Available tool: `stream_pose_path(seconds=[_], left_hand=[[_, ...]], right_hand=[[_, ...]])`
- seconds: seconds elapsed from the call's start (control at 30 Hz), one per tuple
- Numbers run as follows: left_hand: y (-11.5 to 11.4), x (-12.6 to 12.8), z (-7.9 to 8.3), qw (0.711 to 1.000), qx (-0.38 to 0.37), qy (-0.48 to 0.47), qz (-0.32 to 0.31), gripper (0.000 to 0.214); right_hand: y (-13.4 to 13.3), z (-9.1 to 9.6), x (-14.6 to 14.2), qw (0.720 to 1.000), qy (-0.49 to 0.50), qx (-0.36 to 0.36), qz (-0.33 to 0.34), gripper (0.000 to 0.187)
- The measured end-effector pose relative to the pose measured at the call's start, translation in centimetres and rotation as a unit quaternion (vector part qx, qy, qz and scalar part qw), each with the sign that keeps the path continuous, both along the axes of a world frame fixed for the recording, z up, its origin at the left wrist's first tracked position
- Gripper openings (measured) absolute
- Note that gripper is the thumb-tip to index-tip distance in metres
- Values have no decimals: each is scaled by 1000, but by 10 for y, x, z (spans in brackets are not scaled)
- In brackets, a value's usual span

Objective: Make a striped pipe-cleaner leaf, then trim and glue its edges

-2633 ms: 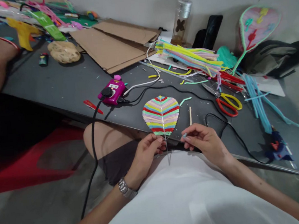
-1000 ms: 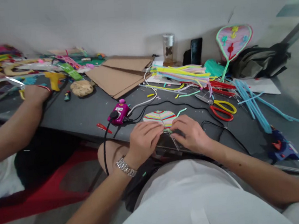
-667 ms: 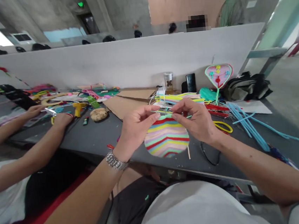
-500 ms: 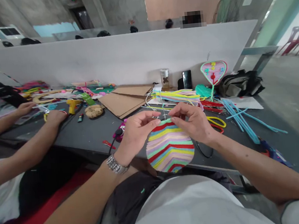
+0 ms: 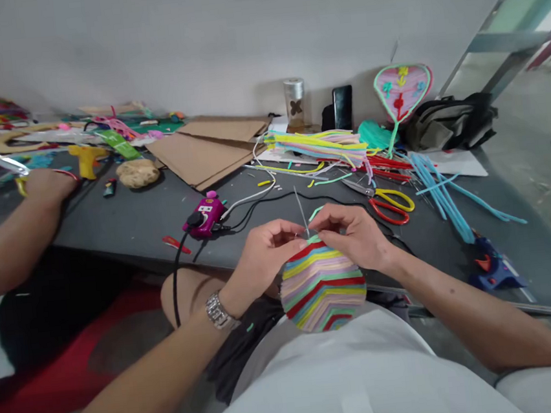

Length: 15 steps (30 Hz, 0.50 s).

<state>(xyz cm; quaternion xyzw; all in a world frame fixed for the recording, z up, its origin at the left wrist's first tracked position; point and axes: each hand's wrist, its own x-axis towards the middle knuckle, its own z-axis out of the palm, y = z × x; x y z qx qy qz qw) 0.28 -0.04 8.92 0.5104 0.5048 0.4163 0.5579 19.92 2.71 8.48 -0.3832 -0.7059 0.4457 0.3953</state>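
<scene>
And here it is, a rounded, leaf-shaped panel of fuzzy striped stems (image 5: 323, 286), chevron rows in red, yellow, mint, pink and pale blue, held over the lap just off the front edge of the smooth grey table (image 5: 131, 220). Its broad end hangs towards the white cloth shirt (image 5: 351, 381); from the narrow end a thin, silvery wire (image 5: 300, 207) juts up, leaning slightly. Beyond it lies a loose bundle of soft pastel stems (image 5: 321, 143), with flat brown cardboard sheets (image 5: 214, 151) to its left. Markings on the glossy magenta power block (image 5: 207, 216) are too small to read, but a dark four-lobed motif shows on the clear, silver-capped bottle (image 5: 295, 104).

Now the hands: the left hand (image 5: 272, 249), a silver link watch (image 5: 218, 310) at its wrist, pinches one side of that narrow tip, thumb against bent fingers. The right hand (image 5: 356, 234) mirrors it, pinching the other side, fingers curled, the two sets of fingertips nearly meeting at the wire, forearms angling inward.
</scene>
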Motion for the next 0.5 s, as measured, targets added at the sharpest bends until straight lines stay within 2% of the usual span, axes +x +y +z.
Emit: stream_pose_path(seconds=[0.2,0.3,0.5], left_hand=[[1,-3,-3,1000,-10,-13,-2,21],[2,-5,-5,1000,-5,-24,-10,22],[-1,-4,-7,999,-5,-45,-7,26]], right_hand=[[2,-3,-2,998,18,-49,25,11],[2,-2,-2,998,18,-52,28,9],[0,-4,-2,1000,-8,22,11,16]])
